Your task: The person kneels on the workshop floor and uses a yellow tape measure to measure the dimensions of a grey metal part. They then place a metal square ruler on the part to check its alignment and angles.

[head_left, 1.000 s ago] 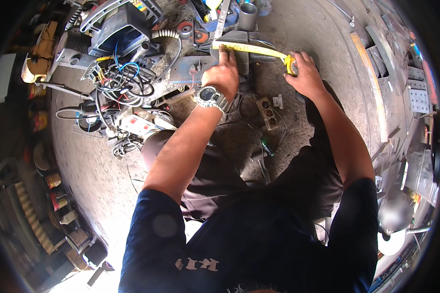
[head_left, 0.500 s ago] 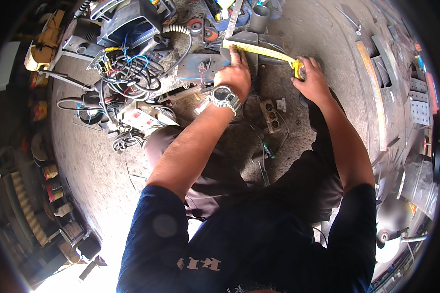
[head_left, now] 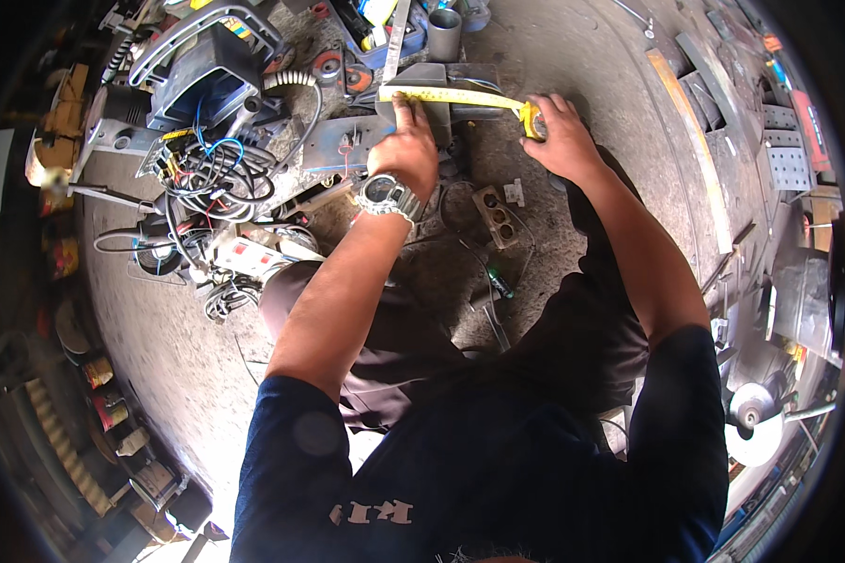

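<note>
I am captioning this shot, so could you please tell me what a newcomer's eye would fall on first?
The yellow tape blade probably comes first, near the top centre, with the left hand near one end and the tape case in the right hand at the other. The tangle of dark cables at upper left and the wristwatch on the left wrist may come next.

Sunlit grey floor [head_left: 150, 319], probably concrete

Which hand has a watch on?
The left hand, at the yellow tape: a watch is around its wrist. The right hand, around the tape's case, has a bare wrist.
</note>
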The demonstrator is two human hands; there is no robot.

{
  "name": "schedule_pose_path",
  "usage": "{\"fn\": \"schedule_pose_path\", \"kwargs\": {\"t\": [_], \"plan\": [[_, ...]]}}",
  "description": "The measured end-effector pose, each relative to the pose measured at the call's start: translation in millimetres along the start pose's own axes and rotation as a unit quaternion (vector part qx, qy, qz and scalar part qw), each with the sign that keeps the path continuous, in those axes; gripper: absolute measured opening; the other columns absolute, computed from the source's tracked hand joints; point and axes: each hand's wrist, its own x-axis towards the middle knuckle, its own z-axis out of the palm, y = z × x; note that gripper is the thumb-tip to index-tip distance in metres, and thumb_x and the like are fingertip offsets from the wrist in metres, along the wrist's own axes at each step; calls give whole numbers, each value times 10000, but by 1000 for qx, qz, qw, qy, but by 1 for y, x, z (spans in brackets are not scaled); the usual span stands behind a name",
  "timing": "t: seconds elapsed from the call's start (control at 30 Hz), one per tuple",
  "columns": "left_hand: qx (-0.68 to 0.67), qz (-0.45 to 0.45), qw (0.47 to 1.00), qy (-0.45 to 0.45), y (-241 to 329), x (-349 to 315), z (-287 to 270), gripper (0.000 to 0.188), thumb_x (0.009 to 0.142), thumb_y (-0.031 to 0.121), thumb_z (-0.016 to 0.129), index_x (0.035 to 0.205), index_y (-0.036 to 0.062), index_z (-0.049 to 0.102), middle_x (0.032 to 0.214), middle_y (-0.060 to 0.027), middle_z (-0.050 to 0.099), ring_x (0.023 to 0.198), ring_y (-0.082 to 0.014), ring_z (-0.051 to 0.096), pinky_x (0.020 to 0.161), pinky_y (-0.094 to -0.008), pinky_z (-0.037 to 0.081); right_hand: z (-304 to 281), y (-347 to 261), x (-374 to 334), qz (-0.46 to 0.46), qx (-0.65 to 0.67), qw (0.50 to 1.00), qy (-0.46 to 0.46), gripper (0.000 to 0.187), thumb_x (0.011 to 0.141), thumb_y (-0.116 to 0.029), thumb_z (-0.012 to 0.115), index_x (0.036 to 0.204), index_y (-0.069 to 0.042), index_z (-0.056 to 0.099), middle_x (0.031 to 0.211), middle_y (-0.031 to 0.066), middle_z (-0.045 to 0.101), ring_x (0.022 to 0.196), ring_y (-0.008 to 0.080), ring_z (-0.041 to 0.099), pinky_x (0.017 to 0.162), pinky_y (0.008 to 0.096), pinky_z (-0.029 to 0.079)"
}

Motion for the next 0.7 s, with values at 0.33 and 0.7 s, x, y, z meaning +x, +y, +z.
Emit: {"fn": "schedule_pose_path", "kwargs": {"t": [0.33,0.7], "plan": [[5,8,1000,-20,-2,-1,-5,673,963,99,511,1601,-26,333,1672,-338,211,881,-312,781,753,-425,642,0,-2,1,-12,7,1000,5,734,825,-261,819,1461,-84,499,1380,153,541,1312,385,515,1098,466,476],[-24,8,997,-75,0,1,-15,758,952,104,550,1611,-85,226,1685,-333,179,987,-320,770,812,-424,640,1,1,1,-29,20,999,26,706,801,-187,821,1431,-86,518,1301,166,567,1243,381,543,1074,466,475]]}}
